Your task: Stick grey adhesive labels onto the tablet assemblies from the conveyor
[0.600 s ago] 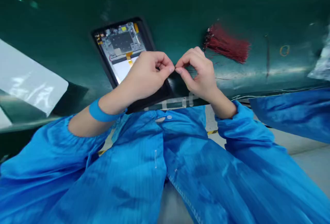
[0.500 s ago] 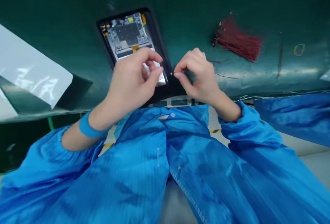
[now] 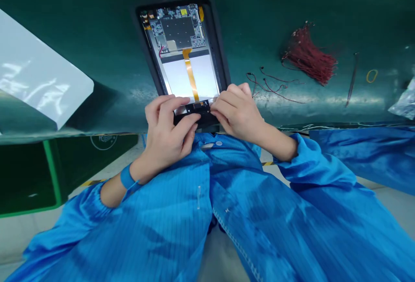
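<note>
An opened tablet (image 3: 194,72) lies on the green work surface, its circuit board (image 3: 177,31) showing at the far end. An orange ribbon cable (image 3: 191,76) runs down its bright middle to a small black board (image 3: 198,107) at the near end. My left hand (image 3: 170,128) rests there, thumb and forefinger apart on either side of the small board. From the right, my right hand (image 3: 238,110) pinches at the board's right end. The thin wire between those fingertips is almost wholly hidden.
A bundle of dark red wires (image 3: 309,57) lies to the right, with several loose wires (image 3: 275,89) nearer. Beyond are a thin dark tool (image 3: 352,78), a yellow rubber band (image 3: 372,76) and a clear plastic bag (image 3: 405,102). A white sheet (image 3: 42,68) lies at left.
My right hand has brought the pinched wire leftward and down to the tablet's near end. My left hand has lowered onto that end, uncovering the ribbon cable. The view has shifted slightly.
</note>
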{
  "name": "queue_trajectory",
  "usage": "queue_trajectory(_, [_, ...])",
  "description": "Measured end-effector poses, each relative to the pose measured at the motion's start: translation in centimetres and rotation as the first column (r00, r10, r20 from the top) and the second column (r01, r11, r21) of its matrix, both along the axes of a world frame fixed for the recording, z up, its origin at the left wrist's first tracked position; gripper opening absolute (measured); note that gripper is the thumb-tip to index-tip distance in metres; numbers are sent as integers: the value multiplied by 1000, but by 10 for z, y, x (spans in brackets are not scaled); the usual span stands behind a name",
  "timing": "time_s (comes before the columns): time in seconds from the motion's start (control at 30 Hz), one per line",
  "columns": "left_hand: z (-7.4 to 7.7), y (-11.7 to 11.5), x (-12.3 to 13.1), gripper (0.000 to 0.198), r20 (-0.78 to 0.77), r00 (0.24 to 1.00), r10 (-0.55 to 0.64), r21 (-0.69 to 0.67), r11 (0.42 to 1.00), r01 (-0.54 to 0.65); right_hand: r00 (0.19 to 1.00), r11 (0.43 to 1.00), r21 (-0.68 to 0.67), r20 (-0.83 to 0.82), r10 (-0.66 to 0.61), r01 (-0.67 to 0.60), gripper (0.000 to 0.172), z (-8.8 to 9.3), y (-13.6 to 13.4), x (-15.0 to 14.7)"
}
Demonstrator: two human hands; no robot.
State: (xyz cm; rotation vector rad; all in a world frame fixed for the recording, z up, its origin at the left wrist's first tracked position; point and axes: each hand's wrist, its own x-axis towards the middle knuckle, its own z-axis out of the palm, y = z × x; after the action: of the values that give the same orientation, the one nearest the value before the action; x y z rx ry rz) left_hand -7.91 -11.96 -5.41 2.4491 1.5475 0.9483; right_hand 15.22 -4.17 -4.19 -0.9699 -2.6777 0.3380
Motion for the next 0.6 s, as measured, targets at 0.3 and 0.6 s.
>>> queue_trajectory(0.3, [-8, 4, 7, 32, -25, 999, -49, -18, 999, 48, 999, 1000, 23, 47, 13, -14, 30, 4, -2, -1])
queue_trajectory(0.6, [-8, 5, 15, 28, -118, 993, -22, -57, 998, 16, 997, 997, 42, 62, 56, -58, 25, 0, -1, -2])
